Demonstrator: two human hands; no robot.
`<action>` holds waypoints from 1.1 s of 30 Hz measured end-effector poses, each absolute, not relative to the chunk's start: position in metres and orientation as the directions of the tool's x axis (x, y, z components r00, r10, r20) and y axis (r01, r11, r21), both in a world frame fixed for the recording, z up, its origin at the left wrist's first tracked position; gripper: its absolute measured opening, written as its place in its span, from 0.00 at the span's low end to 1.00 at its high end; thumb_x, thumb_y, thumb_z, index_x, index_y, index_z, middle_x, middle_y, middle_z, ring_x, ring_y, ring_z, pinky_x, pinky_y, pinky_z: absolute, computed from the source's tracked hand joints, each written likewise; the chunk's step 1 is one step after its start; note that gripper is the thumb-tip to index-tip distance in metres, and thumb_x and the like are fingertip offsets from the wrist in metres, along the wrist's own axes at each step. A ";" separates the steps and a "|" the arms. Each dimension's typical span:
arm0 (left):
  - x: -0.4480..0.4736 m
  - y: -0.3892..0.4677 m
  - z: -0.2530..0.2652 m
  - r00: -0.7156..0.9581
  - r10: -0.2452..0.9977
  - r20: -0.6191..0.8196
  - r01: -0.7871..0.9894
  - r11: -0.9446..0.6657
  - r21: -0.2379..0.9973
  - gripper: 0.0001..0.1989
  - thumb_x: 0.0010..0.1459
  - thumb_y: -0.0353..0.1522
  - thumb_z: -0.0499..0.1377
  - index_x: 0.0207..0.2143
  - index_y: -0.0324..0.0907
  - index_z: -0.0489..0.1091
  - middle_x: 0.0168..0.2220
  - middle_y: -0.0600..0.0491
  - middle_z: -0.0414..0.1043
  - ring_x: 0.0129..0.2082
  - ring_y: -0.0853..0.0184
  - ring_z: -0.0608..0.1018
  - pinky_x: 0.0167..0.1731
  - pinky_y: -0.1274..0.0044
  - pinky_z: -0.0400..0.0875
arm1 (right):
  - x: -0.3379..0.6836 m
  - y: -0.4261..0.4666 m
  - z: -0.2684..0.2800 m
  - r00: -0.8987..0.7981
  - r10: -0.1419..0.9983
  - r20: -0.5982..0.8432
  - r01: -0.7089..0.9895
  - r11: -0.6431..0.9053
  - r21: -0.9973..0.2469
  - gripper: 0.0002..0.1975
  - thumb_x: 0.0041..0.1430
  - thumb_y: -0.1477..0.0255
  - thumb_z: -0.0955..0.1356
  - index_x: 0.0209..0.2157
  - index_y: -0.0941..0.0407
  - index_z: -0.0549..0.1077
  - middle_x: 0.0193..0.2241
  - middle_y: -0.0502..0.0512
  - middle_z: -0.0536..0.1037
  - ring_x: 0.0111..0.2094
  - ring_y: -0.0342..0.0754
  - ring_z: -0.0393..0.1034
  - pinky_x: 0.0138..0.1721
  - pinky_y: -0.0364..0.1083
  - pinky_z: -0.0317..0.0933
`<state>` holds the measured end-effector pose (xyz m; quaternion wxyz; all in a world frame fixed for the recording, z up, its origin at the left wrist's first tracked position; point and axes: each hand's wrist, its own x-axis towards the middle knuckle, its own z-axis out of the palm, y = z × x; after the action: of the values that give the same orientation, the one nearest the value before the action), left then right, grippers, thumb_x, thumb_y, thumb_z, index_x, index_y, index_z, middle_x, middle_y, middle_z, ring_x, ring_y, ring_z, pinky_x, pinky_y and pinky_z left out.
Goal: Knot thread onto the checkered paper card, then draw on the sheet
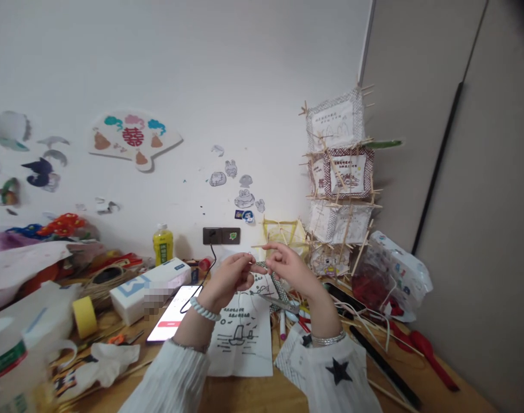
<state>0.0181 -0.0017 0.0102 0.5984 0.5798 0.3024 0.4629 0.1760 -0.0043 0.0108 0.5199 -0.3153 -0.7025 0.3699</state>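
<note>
Both hands are raised in the middle, close together above a white sheet (249, 355) with black ink drawings of boats and lines of writing. My left hand (234, 278) has thumb and fingertips pinched together; what they hold, if anything, is too fine to name. Facing it, my right hand (290, 269) curls its fingers, with the index finger reaching left over the left fingertips. Its thumb tip is closed in, and any held thing is too small to make out. Under the right hand lies a pair of scissors (279, 302), partly covered.
A tiered paper-and-stick lantern (345, 172) stands at the back right, beside a yellow stick frame (283, 232). To the left are a lit phone (165, 324), a tissue box (137, 287), yellow tape (85, 317) and a drink bottle (163, 245). Red ribbon (434, 355) lies right.
</note>
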 end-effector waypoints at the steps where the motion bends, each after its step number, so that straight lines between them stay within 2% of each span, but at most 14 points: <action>1: 0.018 -0.002 0.011 0.370 0.911 0.182 -0.240 -0.096 0.966 0.10 0.50 0.36 0.55 0.26 0.39 0.59 0.22 0.53 0.71 0.10 0.80 0.60 0.11 0.84 0.44 | 0.177 -0.006 0.012 -0.279 0.823 0.494 0.055 0.528 -0.848 0.15 0.50 0.71 0.65 0.42 0.56 0.65 0.19 0.44 0.66 0.20 0.39 0.58 0.21 0.39 0.53; 5: 0.018 0.002 0.011 0.308 0.926 0.219 -0.386 -0.089 0.918 0.08 0.52 0.33 0.55 0.25 0.39 0.59 0.24 0.52 0.71 0.11 0.81 0.59 0.11 0.86 0.44 | 0.180 -0.011 0.013 -0.332 0.819 0.469 0.091 0.522 -0.848 0.18 0.49 0.71 0.66 0.43 0.56 0.64 0.19 0.44 0.67 0.21 0.39 0.59 0.21 0.39 0.53; 10: 0.015 0.009 0.009 0.314 0.936 0.159 -0.500 0.020 0.866 0.06 0.51 0.31 0.55 0.26 0.38 0.60 0.24 0.54 0.70 0.12 0.82 0.58 0.10 0.87 0.47 | 0.181 -0.005 0.006 -0.428 0.830 0.358 0.207 0.476 -0.855 0.21 0.48 0.72 0.66 0.46 0.56 0.63 0.19 0.44 0.68 0.20 0.40 0.60 0.22 0.40 0.55; 12: 0.015 0.007 0.009 0.340 0.920 0.194 -0.463 -0.016 0.886 0.06 0.52 0.32 0.55 0.26 0.38 0.61 0.21 0.57 0.67 0.12 0.81 0.58 0.11 0.86 0.48 | 0.179 -0.002 0.004 -0.427 0.841 0.331 0.253 0.463 -0.849 0.20 0.48 0.74 0.66 0.46 0.56 0.64 0.19 0.45 0.68 0.19 0.40 0.60 0.23 0.41 0.55; 14: 0.015 0.003 0.010 0.385 0.888 0.251 -0.378 -0.096 0.921 0.08 0.52 0.34 0.54 0.25 0.39 0.61 0.18 0.58 0.63 0.12 0.79 0.60 0.12 0.84 0.51 | 0.177 0.000 0.004 -0.385 0.848 0.365 0.282 0.485 -0.828 0.15 0.49 0.74 0.65 0.42 0.57 0.68 0.22 0.47 0.69 0.22 0.40 0.61 0.25 0.41 0.56; 17: 0.016 -0.003 0.012 0.375 0.875 0.306 -0.149 -0.269 0.951 0.11 0.53 0.35 0.52 0.22 0.40 0.60 0.17 0.58 0.62 0.15 0.75 0.64 0.15 0.82 0.56 | 0.173 0.002 0.006 -0.315 0.832 0.456 0.279 0.541 -0.793 0.07 0.52 0.72 0.63 0.31 0.58 0.71 0.27 0.50 0.71 0.29 0.42 0.64 0.32 0.42 0.57; 19: 0.016 -0.006 0.014 0.307 0.880 0.362 0.043 -0.393 0.919 0.11 0.53 0.35 0.51 0.21 0.40 0.61 0.17 0.58 0.62 0.17 0.73 0.66 0.18 0.80 0.59 | 0.170 0.003 0.005 -0.325 0.836 0.442 0.216 0.521 -0.826 0.09 0.54 0.69 0.62 0.27 0.58 0.70 0.28 0.51 0.72 0.31 0.43 0.65 0.34 0.43 0.58; 22: 0.015 -0.008 0.018 0.257 0.839 0.479 0.204 -0.532 0.822 0.11 0.53 0.35 0.51 0.20 0.40 0.62 0.19 0.56 0.64 0.22 0.70 0.68 0.23 0.79 0.61 | 0.165 0.004 0.003 -0.357 0.874 0.331 0.082 0.382 -0.920 0.10 0.54 0.65 0.62 0.30 0.57 0.68 0.27 0.51 0.71 0.26 0.42 0.65 0.28 0.42 0.58; 24: 0.014 -0.008 0.019 0.280 0.807 0.520 0.197 -0.578 0.792 0.12 0.53 0.35 0.51 0.20 0.40 0.62 0.20 0.57 0.64 0.23 0.70 0.68 0.25 0.78 0.62 | 0.162 0.006 0.000 -0.355 0.889 0.290 0.030 0.321 -0.947 0.11 0.53 0.64 0.62 0.33 0.57 0.66 0.25 0.50 0.71 0.21 0.40 0.63 0.23 0.41 0.56; 26: 0.014 -0.009 0.020 0.322 0.790 0.522 0.132 -0.583 0.801 0.12 0.53 0.35 0.50 0.20 0.41 0.62 0.19 0.57 0.63 0.23 0.69 0.68 0.27 0.77 0.62 | 0.159 0.008 -0.002 -0.370 0.881 0.294 0.009 0.320 -0.947 0.12 0.53 0.62 0.62 0.32 0.57 0.66 0.22 0.48 0.69 0.17 0.38 0.59 0.20 0.40 0.52; 29: 0.013 -0.008 0.019 0.335 0.781 0.527 0.046 -0.572 0.819 0.11 0.53 0.34 0.50 0.21 0.40 0.62 0.20 0.57 0.63 0.24 0.69 0.68 0.29 0.77 0.62 | 0.159 0.010 -0.004 -0.409 0.850 0.332 -0.013 0.359 -0.933 0.15 0.53 0.60 0.62 0.27 0.58 0.66 0.18 0.47 0.68 0.16 0.37 0.55 0.18 0.39 0.48; 33: 0.011 -0.007 0.018 0.289 0.796 0.532 -0.003 -0.555 0.832 0.10 0.51 0.33 0.51 0.20 0.40 0.63 0.21 0.56 0.64 0.26 0.69 0.68 0.29 0.77 0.62 | 0.161 0.011 -0.004 -0.397 0.849 0.350 -0.008 0.378 -0.926 0.14 0.51 0.61 0.64 0.26 0.58 0.65 0.18 0.47 0.68 0.15 0.36 0.54 0.18 0.39 0.47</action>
<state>0.0114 -0.0069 0.0184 0.3795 0.7073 0.2804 0.5263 0.1615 0.0108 -0.0039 0.4577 -0.3034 -0.6923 0.4681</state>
